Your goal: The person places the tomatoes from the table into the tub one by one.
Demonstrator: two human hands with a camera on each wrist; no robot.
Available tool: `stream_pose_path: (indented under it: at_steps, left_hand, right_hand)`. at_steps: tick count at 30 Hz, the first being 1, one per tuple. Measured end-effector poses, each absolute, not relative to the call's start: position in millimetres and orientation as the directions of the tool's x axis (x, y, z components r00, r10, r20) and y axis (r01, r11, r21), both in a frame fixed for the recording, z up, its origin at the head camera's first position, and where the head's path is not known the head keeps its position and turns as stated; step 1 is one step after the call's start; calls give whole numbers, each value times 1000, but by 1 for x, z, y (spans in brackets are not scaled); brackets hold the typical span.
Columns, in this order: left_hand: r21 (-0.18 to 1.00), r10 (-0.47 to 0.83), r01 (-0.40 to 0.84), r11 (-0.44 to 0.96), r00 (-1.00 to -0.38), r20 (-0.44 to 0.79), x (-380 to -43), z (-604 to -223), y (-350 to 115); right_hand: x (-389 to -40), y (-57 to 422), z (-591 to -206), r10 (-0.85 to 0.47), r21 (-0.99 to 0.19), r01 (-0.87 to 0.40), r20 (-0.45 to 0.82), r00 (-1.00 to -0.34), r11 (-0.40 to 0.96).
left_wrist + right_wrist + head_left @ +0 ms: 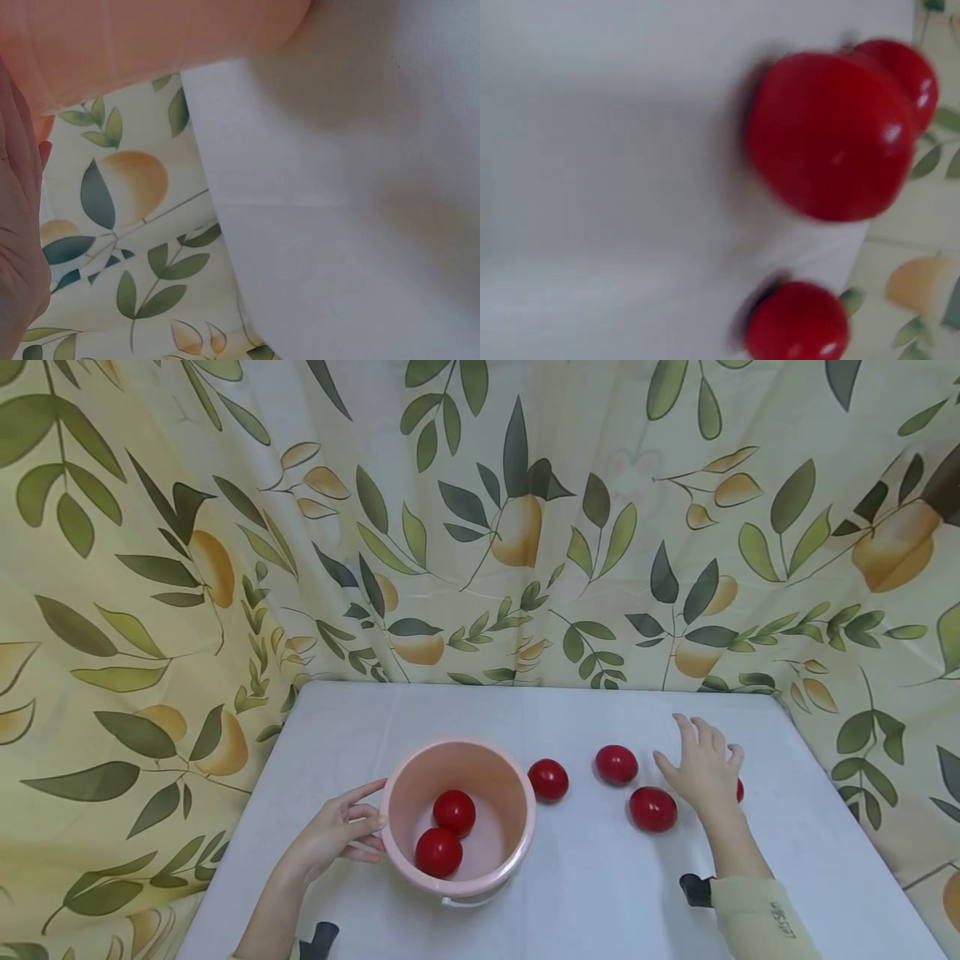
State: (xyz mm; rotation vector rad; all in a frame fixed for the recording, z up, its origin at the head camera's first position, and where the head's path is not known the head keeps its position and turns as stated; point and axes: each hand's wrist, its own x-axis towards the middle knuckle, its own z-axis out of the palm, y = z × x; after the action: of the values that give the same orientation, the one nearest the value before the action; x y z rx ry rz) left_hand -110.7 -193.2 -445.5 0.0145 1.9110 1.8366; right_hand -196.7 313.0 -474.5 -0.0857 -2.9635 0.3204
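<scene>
A pink bucket [459, 887] stands upright on the table, with two red tomatoes [454, 812] lying inside on its bottom. My left hand [337, 831] touches the bucket's left side, its fingers stretched along the wall at the rim. My right hand [703, 768] is spread over the right part of the table with nothing between its fingers. Partly hidden behind its wrist lies one tomato [740, 790]. Just left of that hand are two more, a nearer tomato [653, 809] and a farther tomato [617, 765]. Another tomato [549, 779] sits close by the bucket's right side.
A white cloth covers the table [585, 893]. Behind and beside it hangs a curtain [480, 610] printed with leaves and fruit. The bucket's white handle [468, 903] hangs down at its near side. Dark straps show near both wrists.
</scene>
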Motion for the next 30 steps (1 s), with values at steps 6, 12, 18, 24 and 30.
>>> stream_pose_path:
  at_steps: [6,12,18,24,30]
  left_hand:
    - [940,332,-328,92,-880,-340,-111,-446,-193]
    - [945,340,-313,93,-882,-326,-111,-445,-194]
    - [945,339,-314,89,-883,-325,-110,-445,-194]
    - [946,341,-313,85,-883,-323,-110,-446,-194]
    - [947,339,-309,89,-885,-321,-110,-446,-194]
  right_hand:
    - [-185,351,-491,169,-247,154,39,-985,957]
    - [-178,373,-502,208,-266,218,-64,-976,939]
    - [-173,386,-516,240,-268,269,-138,-961,925]
    - [-169,390,-529,281,-285,318,-164,-946,904]
    - [-168,389,-530,280,-278,312,-148,-948,909]
